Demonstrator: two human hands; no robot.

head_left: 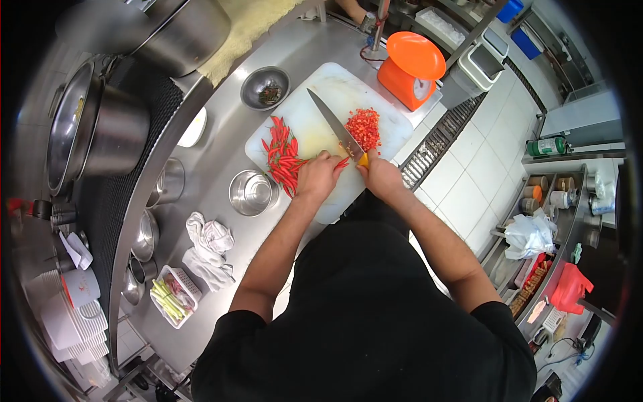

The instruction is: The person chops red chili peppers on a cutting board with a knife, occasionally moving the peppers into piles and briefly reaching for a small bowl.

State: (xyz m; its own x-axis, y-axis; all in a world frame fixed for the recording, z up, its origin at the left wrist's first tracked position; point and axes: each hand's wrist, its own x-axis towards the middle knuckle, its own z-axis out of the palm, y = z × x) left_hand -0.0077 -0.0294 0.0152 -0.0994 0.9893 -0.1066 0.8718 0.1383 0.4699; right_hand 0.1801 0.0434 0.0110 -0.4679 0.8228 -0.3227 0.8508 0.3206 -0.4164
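Note:
On the white cutting board (320,79) lies a pile of whole red chillies (284,158) to the left and a heap of chopped chilli (364,127) to the right. My right hand (382,177) grips the yellow handle of a kitchen knife (328,115), whose blade points away to the upper left between the two piles. Chilli bits cling to the blade near the handle. My left hand (317,177) is closed at the near edge of the whole chillies, with red chillies sticking out from its fingertips close to the blade's heel.
An orange kitchen scale (410,72) stands beyond the board's right corner. A steel bowl with dark scraps (249,84), a steel pot (250,194), a crumpled white cloth (207,248) and a white basket of cut vegetables (191,287) sit on the steel counter (221,130).

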